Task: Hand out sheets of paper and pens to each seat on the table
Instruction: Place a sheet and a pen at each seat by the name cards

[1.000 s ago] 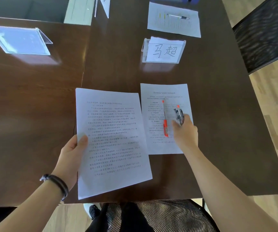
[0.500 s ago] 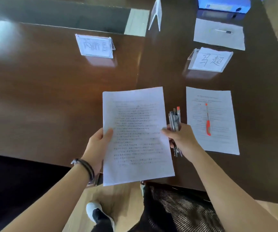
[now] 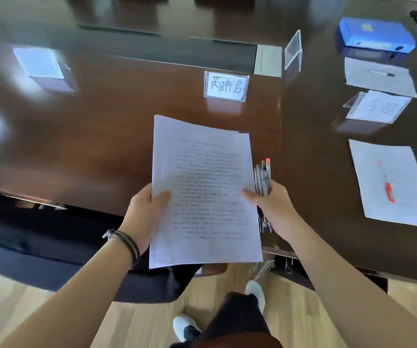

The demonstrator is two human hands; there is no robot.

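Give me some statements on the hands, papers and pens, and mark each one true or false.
1. The left hand holds the paper stack. True.
2. The right hand is empty. False: it grips a pen bundle and its thumb touches the stack.
3. A red pen lies on the sheet at the right. True.
4. The blue box sits on the floor. False: it is on the table.
5. No sheet lies yet before the middle name card. True.

Print on the held sheets is blurred; the far-left name card is smeared unreadable.
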